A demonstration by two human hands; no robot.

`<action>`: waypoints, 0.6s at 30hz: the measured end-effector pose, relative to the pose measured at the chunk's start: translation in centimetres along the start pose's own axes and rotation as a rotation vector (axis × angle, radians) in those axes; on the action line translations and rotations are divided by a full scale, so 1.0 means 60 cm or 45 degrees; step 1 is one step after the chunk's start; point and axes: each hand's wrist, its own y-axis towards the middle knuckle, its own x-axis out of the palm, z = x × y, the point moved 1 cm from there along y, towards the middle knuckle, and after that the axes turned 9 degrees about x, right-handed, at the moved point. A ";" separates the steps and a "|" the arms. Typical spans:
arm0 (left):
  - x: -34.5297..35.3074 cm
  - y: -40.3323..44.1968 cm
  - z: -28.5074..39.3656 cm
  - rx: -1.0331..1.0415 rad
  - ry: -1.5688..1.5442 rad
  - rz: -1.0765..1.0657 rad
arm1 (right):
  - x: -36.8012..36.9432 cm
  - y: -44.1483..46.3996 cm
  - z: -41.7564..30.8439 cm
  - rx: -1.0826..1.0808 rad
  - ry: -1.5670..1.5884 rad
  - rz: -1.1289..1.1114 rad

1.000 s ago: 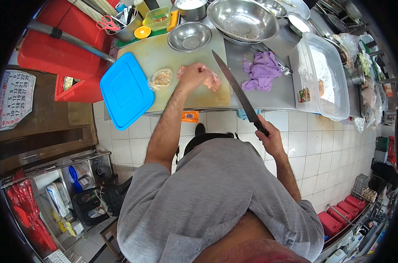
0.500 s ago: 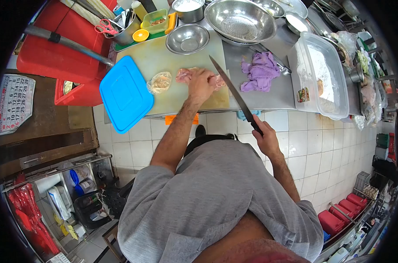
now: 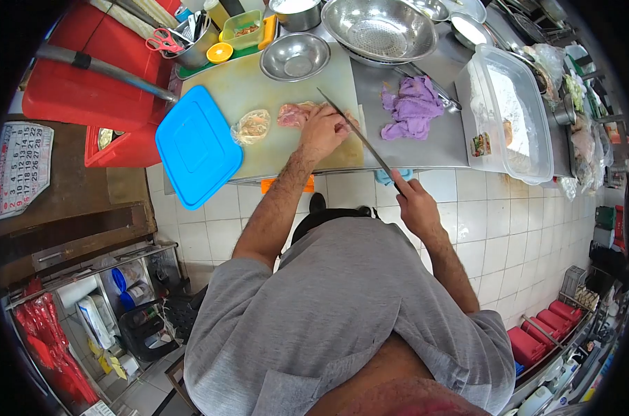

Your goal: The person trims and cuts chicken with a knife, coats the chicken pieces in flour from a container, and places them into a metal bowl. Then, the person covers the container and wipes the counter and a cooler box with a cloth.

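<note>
On the cutting board (image 3: 217,78), my left hand (image 3: 321,134) presses down on a piece of raw meat (image 3: 291,115), its fingers bent over it and hiding the middle. My right hand (image 3: 418,208) is wrapped round the handle of a long knife (image 3: 361,137). The blade slants up and left, turned nearly edge-on, passing close to my left fingertips at the right end of the meat. Whether the edge touches the meat I cannot tell. Left of the meat lies a small clear plastic bag (image 3: 250,127) with something pale inside.
A blue lid (image 3: 198,149) overlaps the board's left side. Behind stand a steel bowl (image 3: 295,57) and a large colander (image 3: 380,31). To the right are a purple cloth (image 3: 413,107) and a plastic tub (image 3: 475,114) holding white powder.
The knife has rolled from showing its flat side to nearly edge-on, and its tip has shifted left. My right wrist has turned with it. My left hand stays on the meat.
</note>
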 end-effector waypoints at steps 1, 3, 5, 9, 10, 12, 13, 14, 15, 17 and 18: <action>-0.009 0.003 0.009 -0.022 0.044 0.003 | 0.003 0.013 -0.006 -0.020 -0.012 0.021; -0.006 0.001 0.012 -0.052 0.085 0.000 | 0.008 0.012 -0.006 -0.038 -0.023 0.032; 0.006 0.001 -0.006 -0.019 0.054 0.047 | 0.009 0.000 -0.001 -0.005 0.042 0.026; -0.014 0.001 0.014 -0.110 0.140 -0.015 | -0.006 -0.052 0.032 0.128 0.084 -0.083; -0.016 -0.002 0.013 -0.155 0.031 -0.073 | -0.013 -0.061 0.036 0.131 0.084 -0.085; -0.023 -0.002 0.006 -0.181 -0.070 -0.122 | -0.030 -0.065 0.040 0.081 0.100 -0.103; -0.028 -0.014 0.004 -0.200 -0.160 0.097 | -0.032 -0.065 0.038 0.054 0.125 -0.061; -0.032 -0.027 0.002 -0.229 -0.255 0.307 | -0.032 -0.063 0.031 0.064 0.131 -0.063; -0.045 -0.028 0.004 -0.233 -0.024 0.284 | -0.031 -0.054 0.019 0.044 0.174 -0.029; -0.046 -0.028 0.010 -0.222 0.026 0.206 | -0.023 -0.031 -0.003 -0.027 0.183 0.009; -0.047 -0.025 0.009 -0.205 0.085 0.140 | -0.016 -0.021 -0.011 -0.033 0.182 0.009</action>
